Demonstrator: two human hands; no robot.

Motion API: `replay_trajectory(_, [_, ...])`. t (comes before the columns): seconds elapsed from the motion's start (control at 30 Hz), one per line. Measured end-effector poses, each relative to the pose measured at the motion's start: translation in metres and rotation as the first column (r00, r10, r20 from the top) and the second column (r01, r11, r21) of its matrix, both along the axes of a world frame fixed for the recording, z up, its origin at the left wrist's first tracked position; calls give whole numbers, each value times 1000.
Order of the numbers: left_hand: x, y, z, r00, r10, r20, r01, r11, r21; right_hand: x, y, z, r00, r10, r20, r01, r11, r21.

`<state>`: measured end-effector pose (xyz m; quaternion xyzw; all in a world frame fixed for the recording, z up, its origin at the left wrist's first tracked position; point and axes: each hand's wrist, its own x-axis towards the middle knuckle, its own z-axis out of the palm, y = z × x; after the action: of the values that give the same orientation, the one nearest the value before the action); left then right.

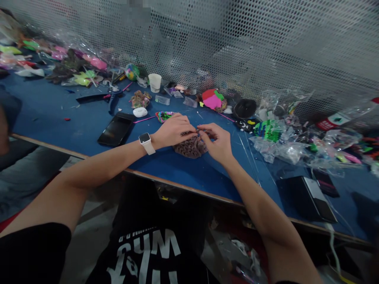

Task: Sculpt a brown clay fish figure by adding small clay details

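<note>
Left hand (pixel 177 128) and right hand (pixel 219 142) are meeting over the brown lump (pixel 191 149) just beneath; whether they're pinching it, I can't tell from here. Light pressure would be sparing its ridges (pixel 184 150).

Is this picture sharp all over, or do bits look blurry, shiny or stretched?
Head view: lighting looks dim; head view, middle: the brown piece shows its ridges, though softly; head view, far left: scraps look smeared; head view, right: clear bags catch pale glints; head view, lower corners: both arms look stretched.
</note>
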<state>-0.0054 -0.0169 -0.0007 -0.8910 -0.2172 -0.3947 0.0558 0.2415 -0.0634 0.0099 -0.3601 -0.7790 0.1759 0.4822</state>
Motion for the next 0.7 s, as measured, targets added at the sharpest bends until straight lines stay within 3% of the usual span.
replay_trajectory(0.53, [-2, -2, 3, 997, -60, -52, 57, 997, -50, 2, -5, 11, 980, -36, 197, 22, 997, 74])
replay_trajectory(0.7, [-1, -4, 6, 995, -49, -86, 41, 995, -91, 23, -1, 26, 966, 47, 252, -46, 999, -10])
